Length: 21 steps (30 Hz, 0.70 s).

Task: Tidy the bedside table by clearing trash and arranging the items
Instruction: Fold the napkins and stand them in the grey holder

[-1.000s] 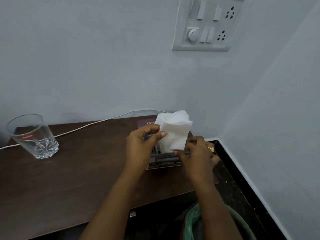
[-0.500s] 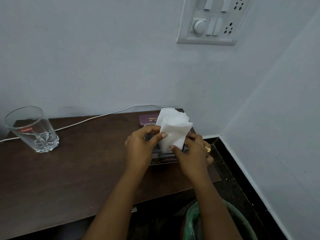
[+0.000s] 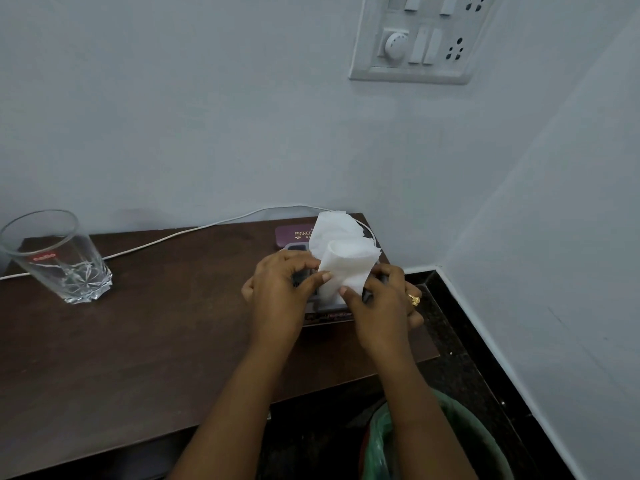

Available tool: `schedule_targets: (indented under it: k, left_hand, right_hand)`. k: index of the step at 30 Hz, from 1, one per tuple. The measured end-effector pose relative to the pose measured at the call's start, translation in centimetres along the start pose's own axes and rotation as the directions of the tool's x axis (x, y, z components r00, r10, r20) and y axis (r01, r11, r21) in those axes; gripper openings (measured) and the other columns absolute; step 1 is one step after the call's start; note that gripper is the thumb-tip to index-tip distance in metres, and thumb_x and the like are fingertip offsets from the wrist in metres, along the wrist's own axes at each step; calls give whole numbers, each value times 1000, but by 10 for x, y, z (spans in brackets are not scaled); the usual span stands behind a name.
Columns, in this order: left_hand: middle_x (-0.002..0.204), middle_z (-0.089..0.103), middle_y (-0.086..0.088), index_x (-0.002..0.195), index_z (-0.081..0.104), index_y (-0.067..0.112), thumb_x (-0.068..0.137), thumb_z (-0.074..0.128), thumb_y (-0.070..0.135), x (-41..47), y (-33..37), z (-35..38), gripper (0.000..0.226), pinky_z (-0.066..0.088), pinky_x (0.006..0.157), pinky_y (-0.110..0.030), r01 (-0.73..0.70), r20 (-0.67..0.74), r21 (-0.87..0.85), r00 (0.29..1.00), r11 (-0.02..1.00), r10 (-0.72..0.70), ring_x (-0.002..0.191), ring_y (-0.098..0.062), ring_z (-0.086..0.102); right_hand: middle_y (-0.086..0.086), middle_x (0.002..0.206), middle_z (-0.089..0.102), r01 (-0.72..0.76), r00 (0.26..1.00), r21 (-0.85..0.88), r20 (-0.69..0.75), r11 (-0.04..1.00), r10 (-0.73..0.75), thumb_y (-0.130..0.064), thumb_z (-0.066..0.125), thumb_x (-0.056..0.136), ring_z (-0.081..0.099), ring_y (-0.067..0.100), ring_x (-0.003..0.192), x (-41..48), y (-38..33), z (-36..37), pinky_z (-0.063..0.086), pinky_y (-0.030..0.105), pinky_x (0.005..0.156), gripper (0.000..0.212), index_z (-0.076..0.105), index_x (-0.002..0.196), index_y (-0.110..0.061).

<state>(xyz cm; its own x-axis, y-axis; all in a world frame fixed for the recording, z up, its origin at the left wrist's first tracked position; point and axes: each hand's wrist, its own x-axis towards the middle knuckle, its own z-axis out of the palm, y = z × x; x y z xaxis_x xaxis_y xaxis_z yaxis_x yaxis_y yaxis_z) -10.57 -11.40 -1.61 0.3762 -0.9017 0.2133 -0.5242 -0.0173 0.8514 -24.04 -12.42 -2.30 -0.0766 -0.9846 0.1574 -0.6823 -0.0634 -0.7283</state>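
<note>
Tissue point(image 3: 341, 258), white and loosely rolled, held upright just right of the frame's centre, above the right end of the dark brown bedside table point(image 3: 138, 341). Lower left edge pinched between thumb and forefinger of the left hand point(image 3: 277, 299), other fingers curled in. Lower right corner pinched under the thumb of the right hand point(image 3: 381, 306), fingers curled behind the paper, a gold ring point(image 3: 414, 300) on one of them. Top of the tissue flared and ragged, free of both hands.

Directly behind and beneath the hands, on the table: a maroon box point(image 3: 294, 235) with gold lettering, mostly hidden, with something grey on top, too covered to identify. At far left, an upright clear glass point(image 3: 59, 258) with a red label. Along the table's back edge, a thin white cable point(image 3: 194, 230). On the wall at upper right, a white switch panel point(image 3: 415, 46). At lower right, beside the table, a bin point(image 3: 381, 445) with a green liner.
</note>
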Motion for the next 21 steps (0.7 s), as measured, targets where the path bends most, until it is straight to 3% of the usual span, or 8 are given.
schedule_targets:
  k: [3,5,9,15,17,19,21]
  left_hand:
    - [114,65,15,91,74,34,71,75,36,-3,0,3,20,35,101,-48,37,14,63,999,997,-38,121,-10,48]
    - [116,63,16,94,72,36,72,74,37,-3,-1,3,22,34,101,-46,36,-1,92,999,995,-36,122,-10,46]
    - [115,60,21,86,72,38,71,73,40,-1,0,2,15,29,97,-41,39,-45,83,998,996,-36,122,-7,43]
    - [123,59,15,88,73,37,73,72,43,-4,-3,6,17,28,100,-44,66,19,100,998,993,-68,127,-11,41]
    - [123,57,15,91,72,37,72,73,42,-3,-2,5,19,27,98,-42,65,2,70,998,995,-65,127,-10,40]
    - [123,57,17,90,71,37,73,73,40,-2,-1,3,18,24,96,-39,71,-9,55,997,996,-71,128,-11,39]
    - [125,56,18,88,72,35,74,71,41,-1,-1,2,15,20,94,-35,90,11,68,996,994,-91,132,-10,35]
  right_hand:
    - [-6,132,37,4,1000,-84,20,996,-2,-29,68,80,37,25,124,-2,1,4,41,52,95,17,70,93,-19]
    - [-8,130,36,17,999,-4,38,1000,-17,-31,67,80,38,24,124,-3,1,4,42,49,96,20,69,97,-20]
    - [-6,120,38,-12,1000,213,-9,977,15,-23,66,84,46,22,116,0,0,2,48,40,95,21,69,98,-8]
    - [-3,130,40,16,1000,79,12,997,-17,-25,67,82,42,25,121,-4,4,5,43,51,95,18,70,98,-15]
    - [-7,126,38,2,1000,154,16,988,-5,-26,65,84,43,22,119,-4,3,4,46,44,95,24,66,105,-16]
    - [-10,120,37,-24,1000,242,3,970,24,-26,64,86,45,18,117,-3,1,2,47,25,89,23,64,107,-16]
    - [-7,119,39,-27,999,278,-17,960,33,-24,63,86,46,15,113,-3,1,0,38,8,80,19,65,103,-14]
